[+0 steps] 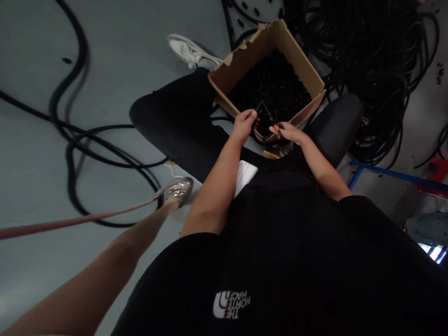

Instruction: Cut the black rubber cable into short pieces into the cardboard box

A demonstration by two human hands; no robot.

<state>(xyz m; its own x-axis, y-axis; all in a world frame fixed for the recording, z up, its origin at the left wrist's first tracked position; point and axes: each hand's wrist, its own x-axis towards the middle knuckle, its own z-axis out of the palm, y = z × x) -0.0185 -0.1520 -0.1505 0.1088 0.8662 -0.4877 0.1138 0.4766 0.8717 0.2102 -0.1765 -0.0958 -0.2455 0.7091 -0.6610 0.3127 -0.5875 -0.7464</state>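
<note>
An open cardboard box (241, 77) stands between my bent legs, filled with short black tube-like pieces (276, 79). At its near edge, my left hand (246, 123) is closed on a black hose (258, 107), one end poking out past the fingertips. My right hand (289, 131), just to the right, is wrapped around a tool with an orange and black handle (277, 128). A thin dark part reaches from the tool toward the box; its exact kind is too dark to make out. The two hands are a short gap apart.
Black hose lies in a large tangled pile (378, 70) at right and in loose loops (73, 140) on the grey floor at left. A blue metal bar (399, 173) lies at right. Another person's leg (122, 252) and a pink strap (87, 218) are close at left.
</note>
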